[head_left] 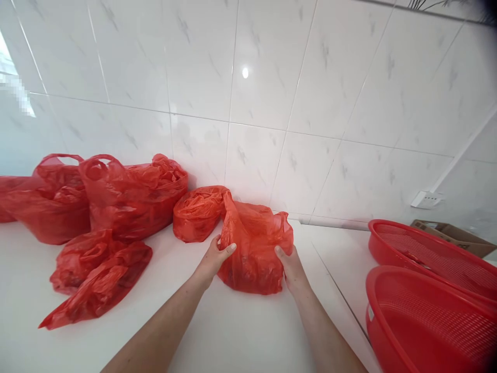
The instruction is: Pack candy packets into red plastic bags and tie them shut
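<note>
Red, thin plastic forms the held bag (pixel 254 248), which sits on the white table (pixel 240 336) at the centre of the head view, directly before the person and near the tiled wall (pixel 202 62). Its film is creased, and its contents cannot be identified. The left hand (pixel 215 256) grips the left side, with the thumb laid on the front face and the fingers partly hidden by the bag. The right hand (pixel 293 267) grips the opposite side in the same way, thumb forward. Each hand is part-closed, with the plastic between thumb and fingers; the bag is located between the two palms.

Just left of the held bag is a small red bag (pixel 200 212), low and rounded. Further left are two filled bags with loop handles: the nearer handled bag (pixel 132 202) and the outer handled bag (pixel 56 212). A crumpled bag (pixel 97 280) lies in front of them.

On the right side, a front basket (pixel 371 295) and a rear basket (pixel 375 235), both red with perforated walls, are positioned side by side. A cardboard box (pixel 462 238) is behind the rear basket, below a wall socket (pixel 427 199).
</note>
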